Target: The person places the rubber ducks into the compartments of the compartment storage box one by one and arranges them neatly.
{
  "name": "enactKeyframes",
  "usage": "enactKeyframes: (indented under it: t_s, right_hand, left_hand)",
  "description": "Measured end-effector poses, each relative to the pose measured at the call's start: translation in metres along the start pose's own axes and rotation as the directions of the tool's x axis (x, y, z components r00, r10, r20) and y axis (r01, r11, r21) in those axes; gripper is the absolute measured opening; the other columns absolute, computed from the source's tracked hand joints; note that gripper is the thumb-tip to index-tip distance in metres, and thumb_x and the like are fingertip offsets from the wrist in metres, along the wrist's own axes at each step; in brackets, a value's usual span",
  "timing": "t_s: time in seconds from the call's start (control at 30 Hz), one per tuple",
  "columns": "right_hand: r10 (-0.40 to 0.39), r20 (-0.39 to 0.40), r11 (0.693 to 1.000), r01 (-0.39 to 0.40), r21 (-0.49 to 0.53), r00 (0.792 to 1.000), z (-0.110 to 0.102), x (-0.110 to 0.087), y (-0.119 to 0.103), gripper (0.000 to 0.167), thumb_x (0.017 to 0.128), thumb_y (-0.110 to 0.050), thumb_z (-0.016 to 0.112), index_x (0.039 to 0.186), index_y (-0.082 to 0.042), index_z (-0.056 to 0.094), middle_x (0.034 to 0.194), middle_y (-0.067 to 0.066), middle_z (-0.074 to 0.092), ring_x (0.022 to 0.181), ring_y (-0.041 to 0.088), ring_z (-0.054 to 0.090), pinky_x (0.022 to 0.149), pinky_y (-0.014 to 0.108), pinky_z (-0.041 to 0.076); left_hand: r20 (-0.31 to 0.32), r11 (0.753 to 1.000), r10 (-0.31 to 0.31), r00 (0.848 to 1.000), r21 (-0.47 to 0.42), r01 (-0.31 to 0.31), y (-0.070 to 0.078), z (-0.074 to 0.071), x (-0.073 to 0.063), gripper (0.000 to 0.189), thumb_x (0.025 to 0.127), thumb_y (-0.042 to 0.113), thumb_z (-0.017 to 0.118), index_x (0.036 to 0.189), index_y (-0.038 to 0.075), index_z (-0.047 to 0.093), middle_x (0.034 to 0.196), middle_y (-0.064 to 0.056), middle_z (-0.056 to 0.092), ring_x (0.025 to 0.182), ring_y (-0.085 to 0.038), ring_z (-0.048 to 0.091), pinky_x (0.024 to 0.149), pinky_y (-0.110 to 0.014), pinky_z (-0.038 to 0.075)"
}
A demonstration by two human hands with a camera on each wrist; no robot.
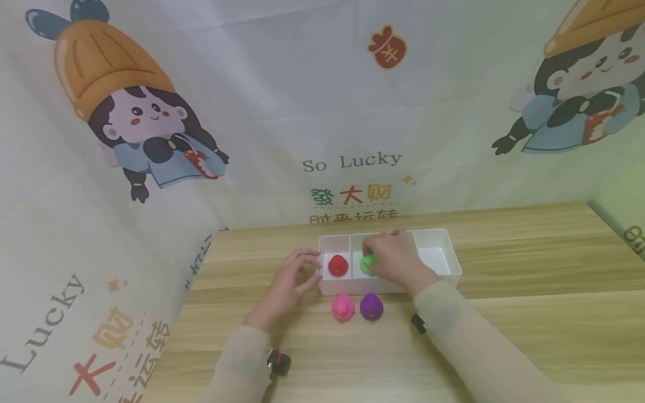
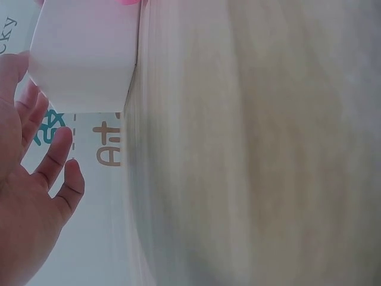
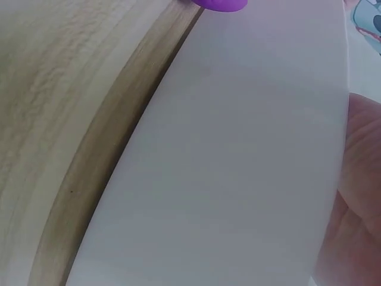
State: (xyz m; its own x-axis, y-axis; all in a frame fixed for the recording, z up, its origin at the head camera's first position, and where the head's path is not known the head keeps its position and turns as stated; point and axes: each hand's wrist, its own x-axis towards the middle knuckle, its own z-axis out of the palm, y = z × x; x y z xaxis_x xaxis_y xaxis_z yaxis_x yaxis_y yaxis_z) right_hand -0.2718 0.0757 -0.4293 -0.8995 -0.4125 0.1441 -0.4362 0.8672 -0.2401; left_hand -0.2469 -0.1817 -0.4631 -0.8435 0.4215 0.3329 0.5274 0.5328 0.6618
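Fingers of the right hand point(image 1: 395, 256) curl over a green toy duck point(image 1: 368, 263) in the middle compartment of the white divided tray point(image 1: 450, 245); they appear to pinch it, though the hand hides most of the toy. A red toy duck point(image 1: 338, 265) sits in the tray's left compartment. The left hand point(image 1: 291, 282) rests on the wooden table point(image 1: 529, 313) just beside the tray's left end wall, its fingers loosely spread and lightly curved, holding nothing; the left wrist view shows those fingers point(image 2: 56, 156) close to the tray's white wall point(image 2: 83, 56). In front of the tray, on the table, a pink toy duck point(image 1: 343, 308) and a purple toy duck point(image 1: 371, 307) stand side by side. A printed cartoon cloth point(image 1: 322, 112) hangs behind.
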Motion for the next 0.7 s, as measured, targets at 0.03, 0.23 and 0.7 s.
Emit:
enactKeyframes:
  t_s: [0.03, 0.23, 0.7]
  right_hand:
    - [0.004, 0.005, 1.0, -0.004, 0.002, 1.0, -0.001, 0.0, 0.0, 0.025, 0.064, -0.023, 0.076, 0.083, -0.025, 0.061, 0.079, -0.013, 0.059, 0.08, 0.01, 0.052, 0.089, 0.049, 0.027]
    - [0.022, 0.028, 1.0, -0.023, 0.02, 0.999, -0.004, -0.001, -0.002, 0.026, 0.063, -0.021, 0.076, 0.084, -0.024, 0.061, 0.08, -0.012, 0.059, 0.08, 0.011, 0.05, 0.086, 0.047, 0.029]
    - [-0.023, -0.084, 0.987, 0.035, 0.154, 0.996, -0.005, -0.013, 0.0, 0.041, 0.068, -0.031, 0.074, 0.106, -0.025, 0.058, 0.105, -0.009, 0.057, 0.099, 0.014, 0.05, 0.09, 0.045, 0.031]
  left_hand:
    - [0.0, 1.0, 0.002, 1.0, 0.005, -0.002, 0.0, 0.0, 0.0, 0.017, 0.083, 0.023, 0.062, 0.096, 0.018, 0.052, 0.124, 0.008, 0.042, 0.101, -0.015, 0.042, 0.081, -0.036, 0.04]
    - [-0.005, 1.0, 0.003, 1.0, 0.01, -0.003, 0.002, 0.001, 0.001, 0.017, 0.082, 0.018, 0.063, 0.095, 0.017, 0.052, 0.124, 0.008, 0.042, 0.098, -0.017, 0.043, 0.081, -0.036, 0.04]
    - [-0.017, 0.999, -0.035, 0.999, 0.005, 0.035, 0.004, 0.002, 0.002, 0.016, 0.081, 0.017, 0.064, 0.094, 0.019, 0.054, 0.124, 0.008, 0.043, 0.096, -0.016, 0.045, 0.079, -0.036, 0.041]
